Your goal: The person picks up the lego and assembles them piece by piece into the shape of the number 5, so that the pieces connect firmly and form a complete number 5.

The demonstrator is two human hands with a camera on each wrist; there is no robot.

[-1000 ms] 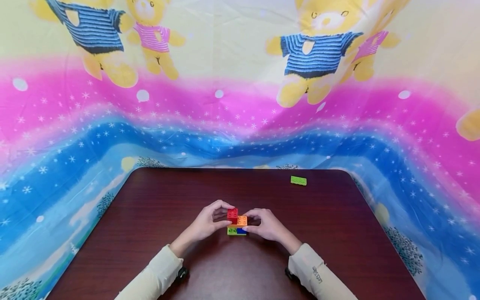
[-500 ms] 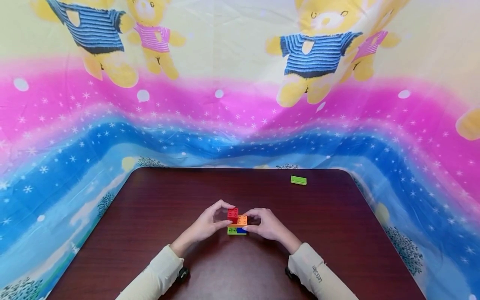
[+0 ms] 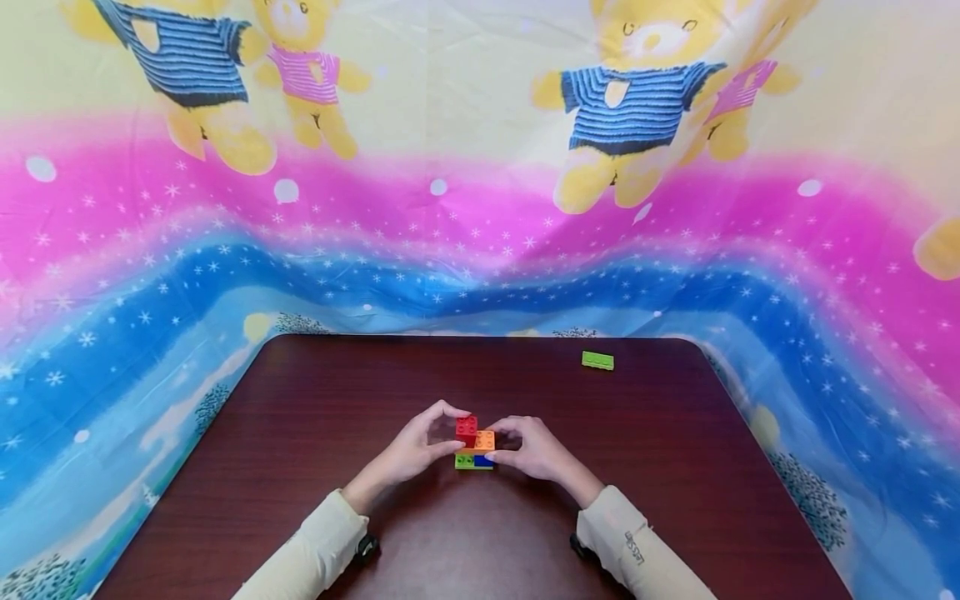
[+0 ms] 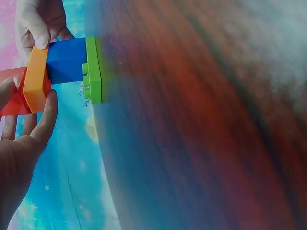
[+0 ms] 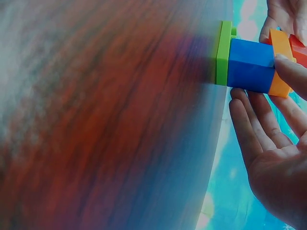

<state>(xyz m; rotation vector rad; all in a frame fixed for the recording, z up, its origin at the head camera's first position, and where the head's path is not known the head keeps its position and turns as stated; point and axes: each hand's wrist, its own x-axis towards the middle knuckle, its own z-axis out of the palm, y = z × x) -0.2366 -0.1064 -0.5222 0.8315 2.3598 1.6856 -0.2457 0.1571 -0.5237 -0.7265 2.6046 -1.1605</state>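
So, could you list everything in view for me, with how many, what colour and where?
Top block: 1, red, on the orange block's left side
Middle block: 1, orange, above the blue block
Lower block: 1, blue, between orange and green
Base block: 1, green, bottom of the stack
Loose block: 1, green, far right of the table
Table: 1, dark reddish-brown, under everything
Cloth: multicoloured, bear-printed, behind the table
Sleeves: 2, pale, on the forearms
Left hand: 1, bare, gripping the red block
Right hand: 1, bare, gripping the orange block
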